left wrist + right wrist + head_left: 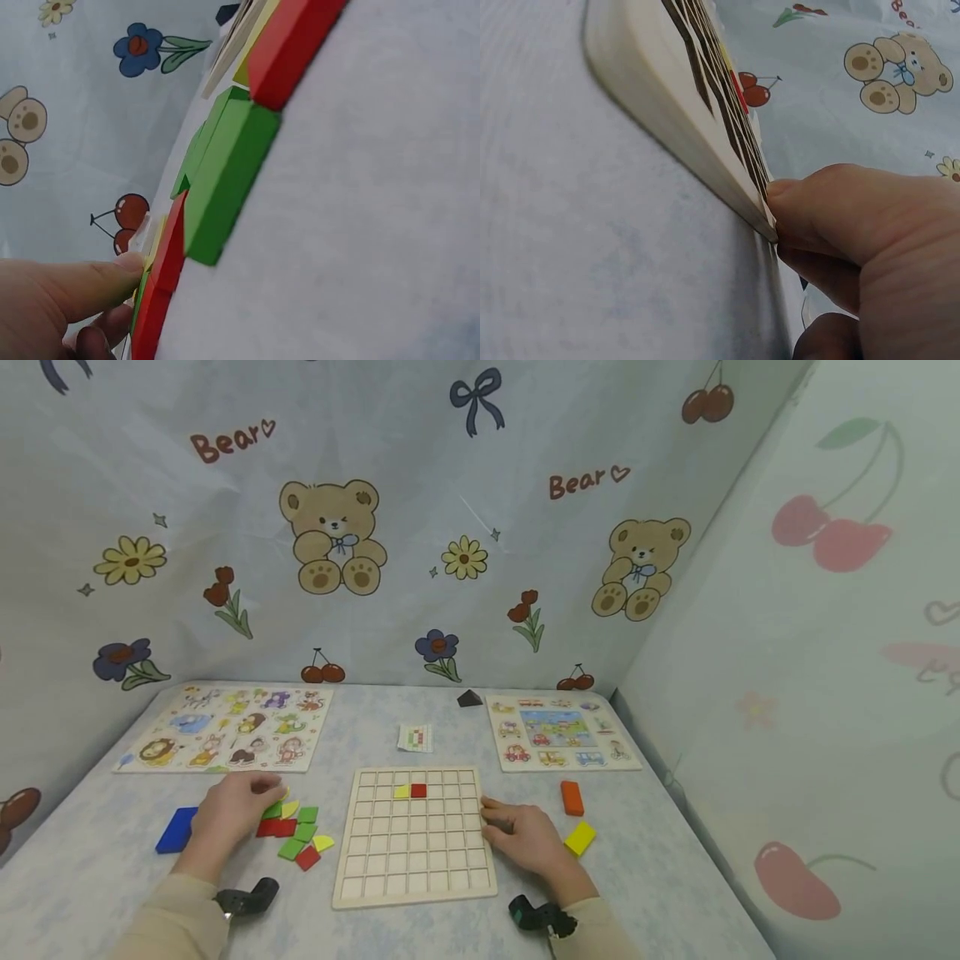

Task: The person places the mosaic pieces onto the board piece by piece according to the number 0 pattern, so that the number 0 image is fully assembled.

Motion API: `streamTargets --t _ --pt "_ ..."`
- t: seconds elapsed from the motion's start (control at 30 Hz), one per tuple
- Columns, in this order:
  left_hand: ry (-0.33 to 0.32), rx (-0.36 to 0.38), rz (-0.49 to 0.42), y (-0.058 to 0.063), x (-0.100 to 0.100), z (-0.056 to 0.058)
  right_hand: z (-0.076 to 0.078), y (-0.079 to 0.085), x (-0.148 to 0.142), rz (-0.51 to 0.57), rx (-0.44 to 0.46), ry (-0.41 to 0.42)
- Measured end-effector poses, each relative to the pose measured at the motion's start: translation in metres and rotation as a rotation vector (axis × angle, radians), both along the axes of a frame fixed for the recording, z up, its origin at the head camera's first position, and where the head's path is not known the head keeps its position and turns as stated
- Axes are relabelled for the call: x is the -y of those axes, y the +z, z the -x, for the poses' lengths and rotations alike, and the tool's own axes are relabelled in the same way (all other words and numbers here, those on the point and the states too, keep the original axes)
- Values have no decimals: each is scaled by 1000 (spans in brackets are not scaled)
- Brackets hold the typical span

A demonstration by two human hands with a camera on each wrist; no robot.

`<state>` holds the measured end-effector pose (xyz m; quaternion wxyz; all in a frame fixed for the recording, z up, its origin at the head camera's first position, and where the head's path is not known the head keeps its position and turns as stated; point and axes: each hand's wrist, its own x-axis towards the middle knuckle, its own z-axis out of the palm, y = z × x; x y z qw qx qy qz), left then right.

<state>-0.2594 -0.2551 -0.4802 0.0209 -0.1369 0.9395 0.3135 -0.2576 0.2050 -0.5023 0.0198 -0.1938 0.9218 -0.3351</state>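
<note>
Grey-blue counter: R hand pinches square pale-wood grid board, lower ctr; L hand (grip? can't tell) at red/green/yellow flat tiles, lower left.

A creased, pale back wall shows cartoon bears and flowers; a whiter side wall bears faded cherries. Soft light covers the mottled grey-blue tabletop.

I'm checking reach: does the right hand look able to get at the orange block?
Probably yes: nothing visible lies between the right hand and the orange block, though that hand holds the board.
</note>
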Motion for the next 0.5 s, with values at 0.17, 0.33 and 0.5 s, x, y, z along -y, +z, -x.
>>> streamTargets --t 0.17,0.33,0.5 --pt "-4 4 -8 -4 -2 3 0 1 -1 4 3 8" --pt "-22 8 -3 -3 -2 4 -1 1 -1 -1 -8 12" --pt "-20 -43 -9 -4 -3 4 -1 1 -1 10 -1 8"
